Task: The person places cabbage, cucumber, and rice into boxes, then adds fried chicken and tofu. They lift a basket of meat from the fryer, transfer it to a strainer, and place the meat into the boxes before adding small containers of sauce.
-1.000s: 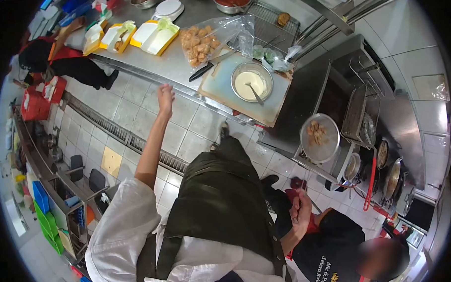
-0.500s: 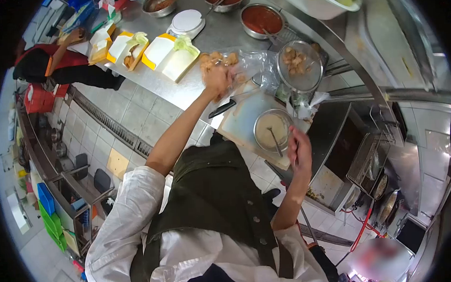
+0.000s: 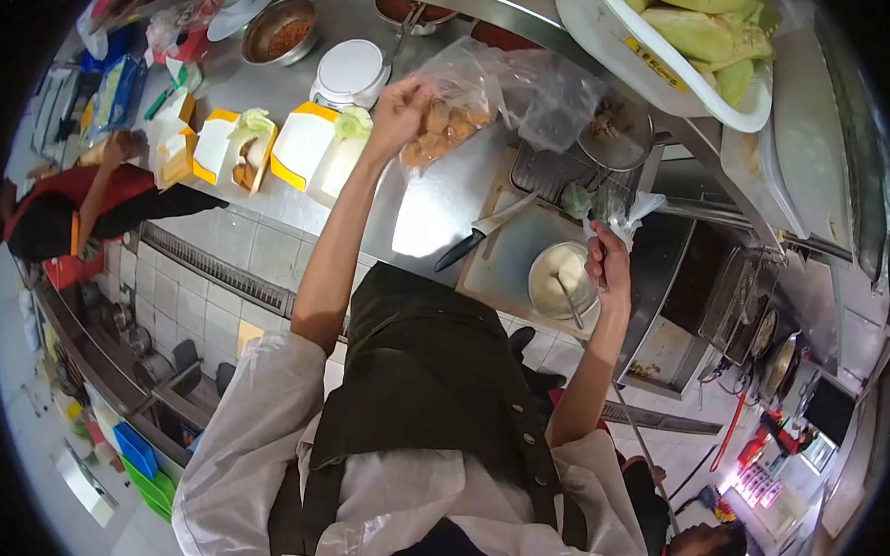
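My left hand [image 3: 403, 113] is closed on a clear plastic bag [image 3: 449, 121] with several brown fried pieces in its lower end; the bag stretches right, over the back of the counter. My right hand [image 3: 608, 262] is beside the metal bowl [image 3: 563, 282] of pale sauce, its fingers curled; what they hold, if anything, is too small to make out. A spoon rests in that bowl. The bowl stands on a cutting board [image 3: 499, 266]. Across the board's left edge lies a knife [image 3: 483, 234] with a black handle. A strainer [image 3: 618, 135] with some pieces is behind.
Open yellow-and-white boxes [image 3: 289, 151] with lettuce stand left on the steel counter [image 3: 374, 207], near a white scale [image 3: 350, 73] and a metal bowl [image 3: 280, 32]. A white tub [image 3: 653, 50] of green vegetables hangs over the right. A co-worker [image 3: 80, 207] stands far left; another person is at bottom right.
My left hand has lifted and moved the bag back and left, and the fried pieces now hang inside it. My right hand has moved slightly up and right. The view has shifted.
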A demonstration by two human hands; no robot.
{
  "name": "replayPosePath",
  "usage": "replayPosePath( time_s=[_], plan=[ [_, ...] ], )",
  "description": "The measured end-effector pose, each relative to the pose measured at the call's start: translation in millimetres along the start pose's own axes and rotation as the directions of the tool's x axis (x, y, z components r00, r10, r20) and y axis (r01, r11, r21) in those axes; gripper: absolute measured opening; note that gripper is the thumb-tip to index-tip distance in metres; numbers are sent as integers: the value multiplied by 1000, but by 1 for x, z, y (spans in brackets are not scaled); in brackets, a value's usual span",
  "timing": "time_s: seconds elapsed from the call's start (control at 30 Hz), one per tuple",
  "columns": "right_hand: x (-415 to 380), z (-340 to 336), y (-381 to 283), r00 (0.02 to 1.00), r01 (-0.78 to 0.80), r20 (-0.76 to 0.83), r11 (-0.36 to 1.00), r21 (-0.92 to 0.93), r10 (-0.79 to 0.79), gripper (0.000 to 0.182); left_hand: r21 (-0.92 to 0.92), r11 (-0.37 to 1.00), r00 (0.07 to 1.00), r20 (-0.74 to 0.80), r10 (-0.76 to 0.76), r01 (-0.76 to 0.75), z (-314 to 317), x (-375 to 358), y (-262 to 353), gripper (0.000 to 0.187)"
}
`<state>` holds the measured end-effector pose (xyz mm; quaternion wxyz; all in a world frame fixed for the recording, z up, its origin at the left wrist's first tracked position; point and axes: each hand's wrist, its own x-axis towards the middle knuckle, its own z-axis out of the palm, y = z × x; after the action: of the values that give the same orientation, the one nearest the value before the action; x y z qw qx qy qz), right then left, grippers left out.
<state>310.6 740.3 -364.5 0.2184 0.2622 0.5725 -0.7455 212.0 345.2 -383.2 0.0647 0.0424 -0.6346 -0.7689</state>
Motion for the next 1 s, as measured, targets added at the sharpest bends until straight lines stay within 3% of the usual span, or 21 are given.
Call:
replayPosePath(
  time_s=[0.1,0.17,0.33,0.4,0.43,0.53,0.63,0.73,0.83,0.9,0.97,1.0],
  plan=[
    [11,8,7,999,-13,-39,999,46,15,21,212,939,962,64,265,-272,1,17,-28,13],
    [17,12,12,998,-9,-62,996,84,14,20,153,951,962,97,256,-269,8,23,-39,12],
    [23,17,9,992,-18,-125,993,121,34,19,197,861,872,254,418,-470,17,35,-52,21],
    [23,19,9,990,-25,-132,990,138,44,17,547,549,755,275,595,-632,38,37,-68,24],
    [31,20,12,994,-33,-95,987,160,49,17,705,319,682,315,660,-634,32,42,-77,27],
    [28,7,15,996,-36,-75,981,191,51,18,703,381,747,324,581,-601,37,50,-105,31],
    [29,1,17,996,-56,-60,978,201,69,19,780,282,743,320,588,-559,49,53,-123,30],
    [39,-6,20,994,-51,-82,984,168,65,21,837,202,752,317,578,-508,54,54,-125,45],
    [31,-12,17,991,-70,-108,991,113,83,21,834,233,773,308,555,-500,52,67,-125,39],
    [37,-15,20,986,-76,-140,988,133,95,21,882,-170,691,452,564,-438,47,75,-107,34],
    [38,-21,24,981,-79,-174,996,45,86,13,886,-420,856,365,367,-198,47,99,-147,32],
    [28,-13,20,979,-84,-182,996,29,88,10,949,29,837,264,480,-315,36,113,-159,32]
  ],
)
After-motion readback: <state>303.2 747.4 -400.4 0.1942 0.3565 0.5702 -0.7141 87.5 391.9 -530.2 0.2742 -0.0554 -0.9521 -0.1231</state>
